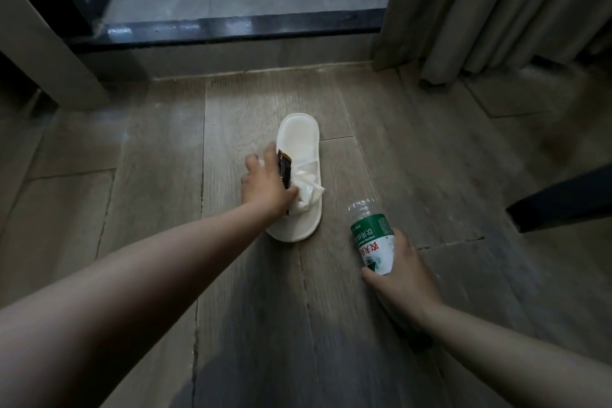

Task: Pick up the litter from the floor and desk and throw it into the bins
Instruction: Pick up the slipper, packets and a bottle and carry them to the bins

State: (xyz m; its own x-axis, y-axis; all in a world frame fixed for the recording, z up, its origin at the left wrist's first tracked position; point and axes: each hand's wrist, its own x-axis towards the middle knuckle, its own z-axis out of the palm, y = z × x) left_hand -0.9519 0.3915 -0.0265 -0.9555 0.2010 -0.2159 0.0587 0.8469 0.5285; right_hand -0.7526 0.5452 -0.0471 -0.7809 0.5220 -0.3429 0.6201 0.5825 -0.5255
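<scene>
The left hand [265, 185] is reaching far forward and down over a white slipper [299, 129] that is lying on the wooden floor [149, 209]. It is pinching a dark wrapper [284, 169] against the palm side of its fingers, and a crumpled white tissue [308, 189] is bunching out just beyond the wrapper, over the slipper's strap. Whether the tissue is fully in the grip or partly resting on the slipper is hard to tell. The outer fingers are spreading loosely toward the slipper's near edge, probably because the hand is gathering several small scraps in one grab.

The right hand [404, 275] is hanging lower and closer to the body, its fingers and thumb wrapping round the lower half of a clear plastic bottle [372, 238] with a green label. The bottle is tilting forward, away from the wrist, and looks empty. Carrying it this way is leaving the left hand free for the small litter.

A grey curtain [496, 10] is hanging well beyond the right hand, and a dark window sill [231, 26] is running across far ahead of the left. No bin is showing, so the litter in both hands is, by my reading, waiting to be carried off.
</scene>
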